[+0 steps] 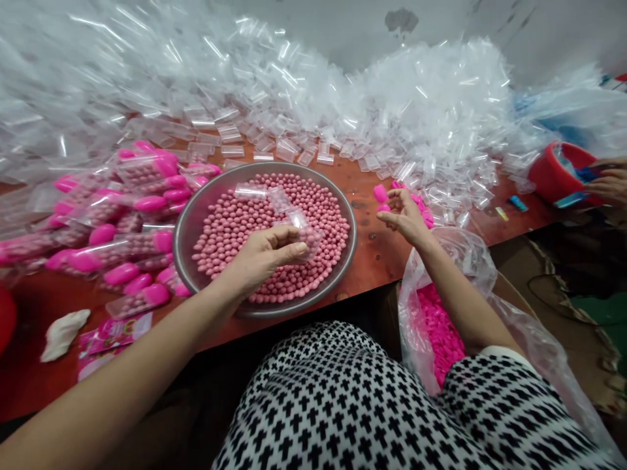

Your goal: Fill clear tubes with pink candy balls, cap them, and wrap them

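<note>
My left hand [274,254] is closed on a clear plastic tube [307,241], held over a metal bowl [353,228] of round pink balls [230,235]. Two more clear tubes [251,191] lie on the balls just beyond my fingers. To the right of the bowl, my right hand [409,219] is low over the table, its thumb and fingers around a bright pink cap [383,207]. Another pink cap [380,192] shows at the fingertips. More pink caps [422,207] lie behind that hand, partly hidden by it.
Filled, pink-capped tubes [122,274] are heaped left of the bowl. Clear tubes [431,98] pile up along the back. A plastic bag of pink pieces [441,333] sits below the table edge. At far right, another person's hand [612,183] is at a red basin [548,173].
</note>
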Tool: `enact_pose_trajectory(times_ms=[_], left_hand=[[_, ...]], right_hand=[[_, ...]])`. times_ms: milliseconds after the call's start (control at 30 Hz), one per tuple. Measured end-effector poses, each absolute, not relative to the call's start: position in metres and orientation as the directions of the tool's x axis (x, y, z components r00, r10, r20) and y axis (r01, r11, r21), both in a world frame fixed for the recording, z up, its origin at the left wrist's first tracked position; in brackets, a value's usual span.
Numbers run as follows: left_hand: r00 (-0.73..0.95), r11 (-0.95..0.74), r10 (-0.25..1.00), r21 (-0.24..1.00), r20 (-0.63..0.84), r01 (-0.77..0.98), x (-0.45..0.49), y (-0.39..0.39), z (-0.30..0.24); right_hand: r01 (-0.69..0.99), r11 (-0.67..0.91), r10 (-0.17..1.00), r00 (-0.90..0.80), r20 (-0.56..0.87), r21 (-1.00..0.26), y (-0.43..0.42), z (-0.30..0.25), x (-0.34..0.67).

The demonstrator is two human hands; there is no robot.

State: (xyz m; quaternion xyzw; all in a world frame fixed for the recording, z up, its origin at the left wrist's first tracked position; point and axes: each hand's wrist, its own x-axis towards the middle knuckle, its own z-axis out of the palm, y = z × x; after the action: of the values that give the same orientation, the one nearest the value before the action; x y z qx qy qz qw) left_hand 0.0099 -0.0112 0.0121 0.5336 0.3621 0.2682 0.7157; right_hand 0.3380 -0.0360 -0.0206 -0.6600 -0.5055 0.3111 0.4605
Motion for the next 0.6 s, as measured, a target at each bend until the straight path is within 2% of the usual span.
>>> enact_pose_trajectory(times_ms=[100, 167, 200, 267, 333, 400, 500, 600], left_hand=[[0.574, 0.307, 0.774, 0.951, -0.266, 0.027, 0.010, -0.013, 0.015], [0.548, 0.324, 0.787, 0.946, -0.284, 0.024, 0.011, -0.014, 0.017], [0.537, 0.335, 0.791, 0.942, -0.295, 0.023, 0.011, -0.014, 0.018], [0.518, 0.355, 0.795, 0.935, -0.316, 0.026, 0.010, -0.014, 0.019], [0.510, 0.365, 0.793, 0.930, -0.333, 0.038, 0.010, -0.014, 0.020], [0.497, 0.367, 0.798, 0.929, -0.341, 0.048, 0.010, -0.014, 0.020], [0.486, 0.370, 0.804, 0.928, -0.343, 0.042, 0.010, -0.014, 0.020], [0.474, 0.376, 0.808, 0.926, -0.350, 0.043, 0.011, -0.013, 0.019]], right_hand=[[0.430, 0.097, 0.891, 0.364, 0.271, -0.898, -0.039, -0.005, 0.346], [0.556, 0.169, 0.792, 0.415, 0.449, -0.813, -0.042, -0.004, 0.352], [0.632, 0.155, 0.762, 0.412, 0.499, -0.759, -0.044, -0.007, 0.356], [0.762, 0.031, 0.815, 0.355, 0.458, -0.646, -0.049, -0.019, 0.367], [0.836, -0.130, 0.897, 0.328, 0.295, -0.533, -0.056, -0.035, 0.381], [0.852, -0.242, 0.891, 0.385, 0.242, -0.465, -0.064, -0.048, 0.398], [0.853, -0.357, 0.839, 0.472, 0.271, -0.382, -0.075, -0.060, 0.416], [0.835, -0.475, 0.842, 0.523, 0.134, -0.277, -0.078, -0.067, 0.410]])
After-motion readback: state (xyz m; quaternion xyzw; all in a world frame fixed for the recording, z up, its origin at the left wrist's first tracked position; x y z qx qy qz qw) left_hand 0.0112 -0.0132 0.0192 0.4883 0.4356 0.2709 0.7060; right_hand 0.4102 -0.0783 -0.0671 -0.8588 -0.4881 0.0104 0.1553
